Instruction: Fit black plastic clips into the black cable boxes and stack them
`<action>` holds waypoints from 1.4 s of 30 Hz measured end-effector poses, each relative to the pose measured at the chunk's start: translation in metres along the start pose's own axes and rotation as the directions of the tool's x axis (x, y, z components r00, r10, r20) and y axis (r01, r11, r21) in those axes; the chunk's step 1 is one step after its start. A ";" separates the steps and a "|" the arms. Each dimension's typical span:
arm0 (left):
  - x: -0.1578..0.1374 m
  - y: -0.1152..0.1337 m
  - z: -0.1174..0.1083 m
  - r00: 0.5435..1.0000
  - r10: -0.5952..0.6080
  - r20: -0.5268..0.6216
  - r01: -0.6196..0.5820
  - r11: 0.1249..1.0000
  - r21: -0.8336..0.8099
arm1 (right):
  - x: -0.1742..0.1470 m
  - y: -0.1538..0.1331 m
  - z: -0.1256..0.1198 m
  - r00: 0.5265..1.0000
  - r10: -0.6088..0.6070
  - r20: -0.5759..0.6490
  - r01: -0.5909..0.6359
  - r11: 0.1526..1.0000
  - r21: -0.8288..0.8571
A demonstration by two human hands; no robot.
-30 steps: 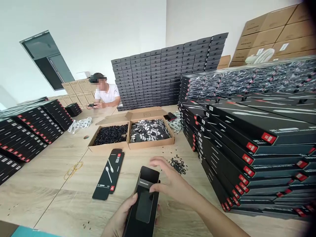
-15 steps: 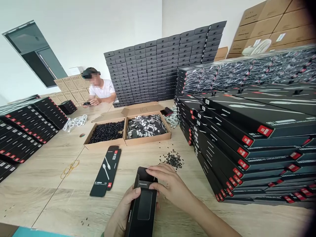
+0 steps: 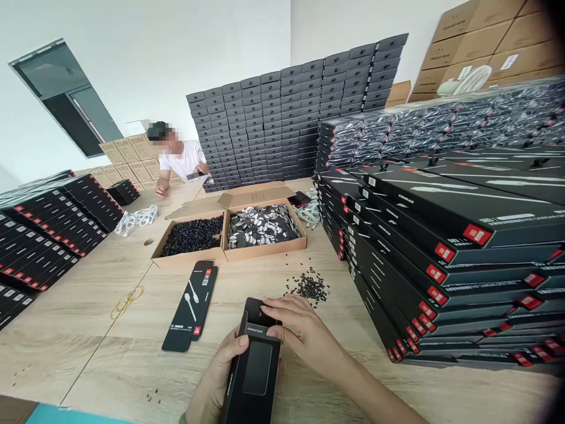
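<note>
A black cardboard packaging box (image 3: 249,386) with a see-through window stands tilted at the front of the table, its end flap (image 3: 255,307) raised. My left hand (image 3: 220,365) is wrapped round the box's left side, the thumb pressing near the window's top edge. At the top end, my right hand (image 3: 298,327) has its fingers on the raised flap and its thumb on the opening's edge. To the left lies a flat black cable box (image 3: 190,309) printed with white plugs. Just beyond my right hand, small black pieces (image 3: 311,285) are scattered in a heap.
Two open cartons hold black clips (image 3: 192,235) and printed black-and-white tags (image 3: 262,227). Stacked boxes rise at right (image 3: 419,235), left (image 3: 44,229) and back (image 3: 265,129). Rubber bands (image 3: 127,301) and white cables (image 3: 136,219) lie leftward. A co-worker (image 3: 179,159) sits across the table.
Both my hands and the box stay almost in place. Across the table, the co-worker's hands have moved apart, one now by the back stack. The view has shifted slightly.
</note>
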State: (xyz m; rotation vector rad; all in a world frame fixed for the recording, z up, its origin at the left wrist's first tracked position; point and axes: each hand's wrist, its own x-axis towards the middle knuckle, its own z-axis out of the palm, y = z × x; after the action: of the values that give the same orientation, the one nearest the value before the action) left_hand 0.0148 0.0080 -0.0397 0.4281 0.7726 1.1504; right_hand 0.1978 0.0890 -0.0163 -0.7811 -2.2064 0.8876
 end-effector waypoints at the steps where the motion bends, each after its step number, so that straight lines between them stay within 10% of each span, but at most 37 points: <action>1: 0.000 0.001 0.002 1.000 0.007 -0.009 -0.007 1.000 0.004 | 0.000 0.000 0.001 1.000 0.009 -0.010 -0.009 1.000 0.007; 15: 0.040 -0.007 -0.009 0.990 0.135 0.035 -0.137 0.989 0.048 | 0.030 0.020 0.004 0.997 -0.074 0.000 0.072 0.975 -0.209; 23: 0.039 0.029 -0.045 0.954 0.058 -0.293 -0.149 0.943 -0.297 | 0.064 0.059 -0.027 0.944 0.231 0.237 -0.115 0.900 -0.420; 29: 0.046 0.035 -0.068 0.863 0.277 -0.423 -0.396 0.890 -0.225 | 0.232 0.019 0.034 0.953 0.123 0.276 0.005 0.907 -0.421; 33: 0.052 0.039 -0.082 0.799 0.382 -0.466 -0.480 0.870 -0.110 | 0.330 0.021 0.097 0.898 0.260 0.354 -0.044 0.855 -0.517; 42: 0.056 0.046 -0.083 0.824 0.351 -0.444 -0.432 0.897 -0.093 | 0.347 0.067 0.135 0.878 0.296 0.376 -0.169 0.926 -0.337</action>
State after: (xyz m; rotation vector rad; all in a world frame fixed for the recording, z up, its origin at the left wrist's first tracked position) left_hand -0.0653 0.0703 -0.0833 0.1788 0.9595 1.7298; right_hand -0.0988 0.3236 -0.0315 -1.1043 -2.7126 0.9215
